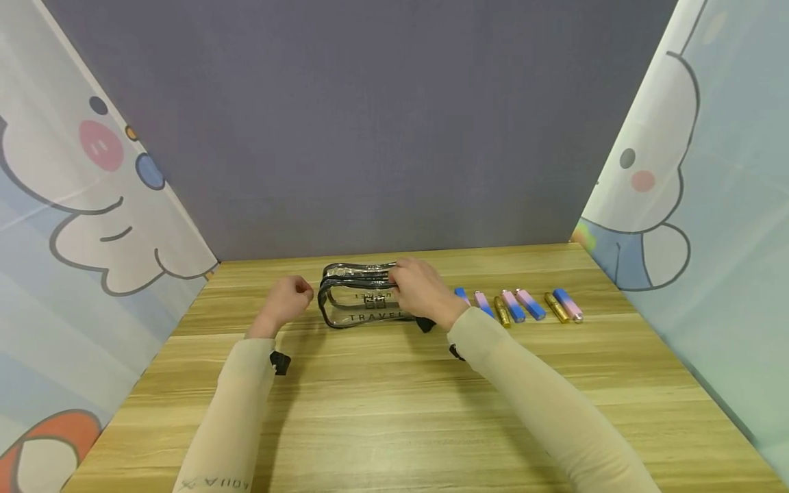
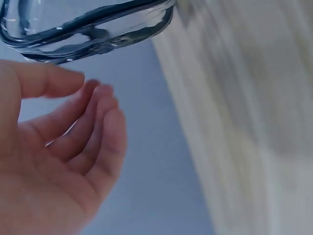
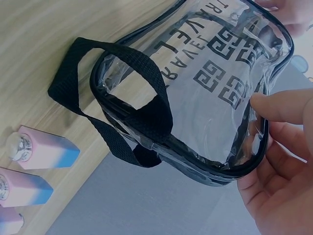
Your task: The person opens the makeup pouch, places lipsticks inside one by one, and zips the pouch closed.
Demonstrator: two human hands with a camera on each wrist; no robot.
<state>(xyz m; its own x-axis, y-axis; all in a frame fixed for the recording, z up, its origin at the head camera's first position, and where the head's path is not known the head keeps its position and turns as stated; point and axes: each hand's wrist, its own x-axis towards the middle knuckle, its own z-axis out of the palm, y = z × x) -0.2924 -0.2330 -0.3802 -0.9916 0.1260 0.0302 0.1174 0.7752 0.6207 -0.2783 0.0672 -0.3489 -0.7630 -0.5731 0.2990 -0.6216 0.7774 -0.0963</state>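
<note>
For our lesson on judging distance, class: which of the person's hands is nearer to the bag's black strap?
Right. The right hand grips the clear bag at the end with the black strap; the left hand is beyond the opposite end.

Left fingers curve loosely while right fingers pinch.

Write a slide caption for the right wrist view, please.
Right hand grips a clear TRAVEL bag by its edge near pink-and-blue containers.
</note>
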